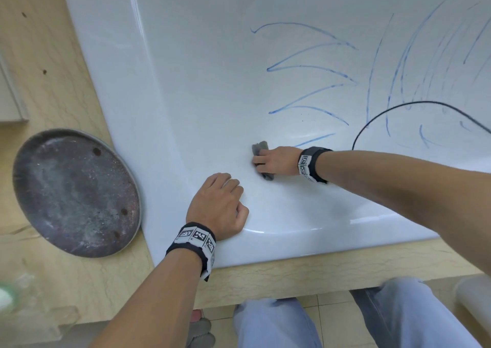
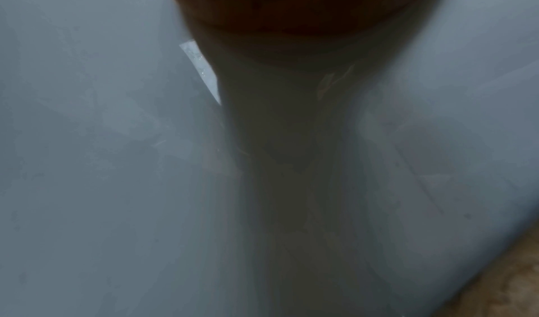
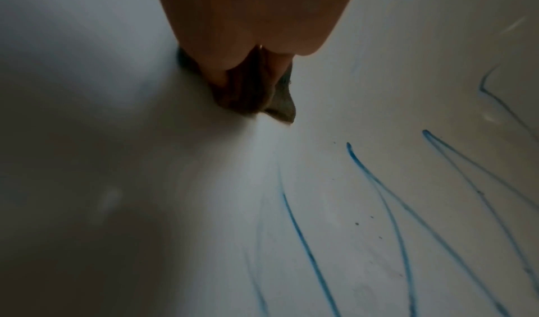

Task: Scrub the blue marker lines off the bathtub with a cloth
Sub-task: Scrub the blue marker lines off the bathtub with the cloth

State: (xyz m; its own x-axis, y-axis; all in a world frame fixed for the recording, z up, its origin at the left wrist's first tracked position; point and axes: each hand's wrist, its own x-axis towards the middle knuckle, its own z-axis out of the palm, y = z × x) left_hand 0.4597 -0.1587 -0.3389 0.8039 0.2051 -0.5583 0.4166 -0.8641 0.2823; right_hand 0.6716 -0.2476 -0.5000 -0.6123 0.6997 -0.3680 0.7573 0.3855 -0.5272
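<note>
Scrubbing in hand, early by the look of it: right hand (image 1: pixel 276 160) down inside the bathtub (image 1: pixel 202 87), fingers (image 1: pixel 259 159) curled round a small wadded grey cloth (image 1: pixel 261 148) and pressing it to the glossy white enamel, on a patch already free of ink. Left hand (image 1: pixel 220 204) braced on the rounded rim at 6 o'clock, fingers curled under into a loose fist, nothing held. Blue marker lines (image 1: pixel 305 69) mostly intact: long zigzag strokes at 1 o'clock of the cloth, one short stroke just beside the wrist, denser sweeping arcs up the far wall at 3 o'clock. Next move, at a guess: carrying the cloth up toward 1 o'clock onto the nearest stroke, firm pressure, short back-and-forth passes along the line. Enamel smooth, hard, curved, likely slippery under the pad; cloth soft, crumpled, its corner poking past the fingertips in the right wrist view. Thin black cable (image 1: pixel 398 108) looped over the marks at 3 o'clock. Round, dull, speckled metal tray (image 1: pixel 74 191) leaning against the tub at 9 o'clock on the pale worktop (image 1: pixel 53 82).
</note>
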